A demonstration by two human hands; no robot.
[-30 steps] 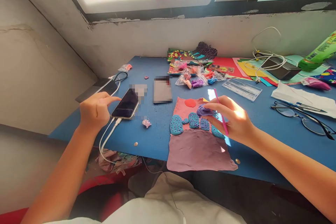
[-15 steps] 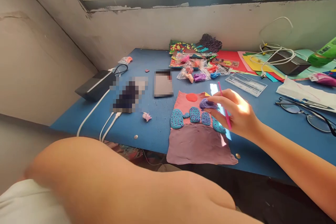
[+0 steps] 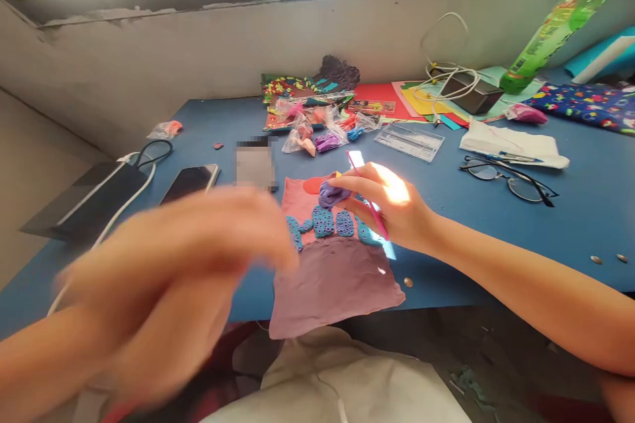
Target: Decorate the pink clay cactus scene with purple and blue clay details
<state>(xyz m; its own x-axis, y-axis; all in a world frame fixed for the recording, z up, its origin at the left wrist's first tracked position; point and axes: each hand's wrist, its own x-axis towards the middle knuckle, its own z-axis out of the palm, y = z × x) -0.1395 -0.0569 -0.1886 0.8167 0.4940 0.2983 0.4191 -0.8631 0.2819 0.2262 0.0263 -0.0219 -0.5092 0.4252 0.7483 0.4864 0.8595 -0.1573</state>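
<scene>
My right hand (image 3: 397,205) pinches a lump of purple modelling clay (image 3: 332,194) between thumb and fingers. A thin pink stick tool (image 3: 368,197) is tucked in the same hand, pointing up and away. Beneath lies a flat clay picture (image 3: 332,284), with a mauve lower part, a pink upper part and a red disc (image 3: 313,186). Blue clay shapes (image 3: 323,221) dotted with purple rings run across its middle. My left hand (image 3: 188,277) is raised close to the camera at the left, smeared by motion, and covers part of the picture's left side.
Bags of coloured clay (image 3: 327,140) lie behind the picture, near a clear plastic case (image 3: 409,143). Eyeglasses (image 3: 506,178) and tissue (image 3: 516,145) sit at the right. A green bottle (image 3: 560,26) leans by the wall. A phone (image 3: 191,182) and black box (image 3: 94,198) are on the left.
My view has turned to the right. The left arm, which crossed the foreground, has drawn back so its blurred hand now shows. My right hand still holds the purple clay over the picture.
</scene>
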